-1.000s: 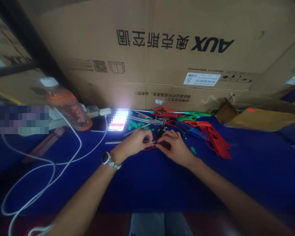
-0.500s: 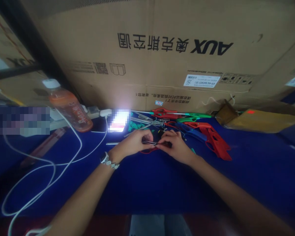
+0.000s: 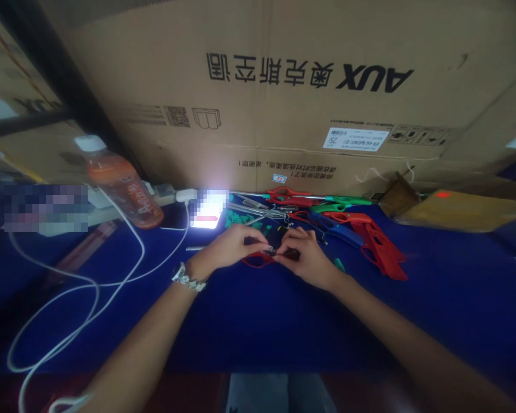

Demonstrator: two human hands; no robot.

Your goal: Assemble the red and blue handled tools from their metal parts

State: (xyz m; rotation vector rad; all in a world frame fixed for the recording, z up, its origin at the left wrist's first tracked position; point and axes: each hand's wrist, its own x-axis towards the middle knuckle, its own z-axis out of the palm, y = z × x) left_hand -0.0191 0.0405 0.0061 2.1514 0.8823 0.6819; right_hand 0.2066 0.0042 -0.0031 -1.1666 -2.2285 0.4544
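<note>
My left hand (image 3: 231, 248) and my right hand (image 3: 304, 256) meet over the blue table cloth (image 3: 258, 321). Both pinch a small dark metal piece (image 3: 270, 250) between their fingertips. A red plastic handle (image 3: 255, 261) lies under the hands, partly hidden by them. My left wrist wears a watch (image 3: 188, 279). What the small piece is I cannot make out.
Red, green and blue plastic scissor handles (image 3: 361, 229) and metal blades (image 3: 258, 209) lie behind the hands. A lit phone (image 3: 208, 209), an orange bottle (image 3: 122, 183) and white cables (image 3: 81, 287) sit left. A big cardboard box (image 3: 284, 97) walls the back.
The hands have drawn closer together on the small piece; my left fingers have slid right along it. The view has shifted slightly.
</note>
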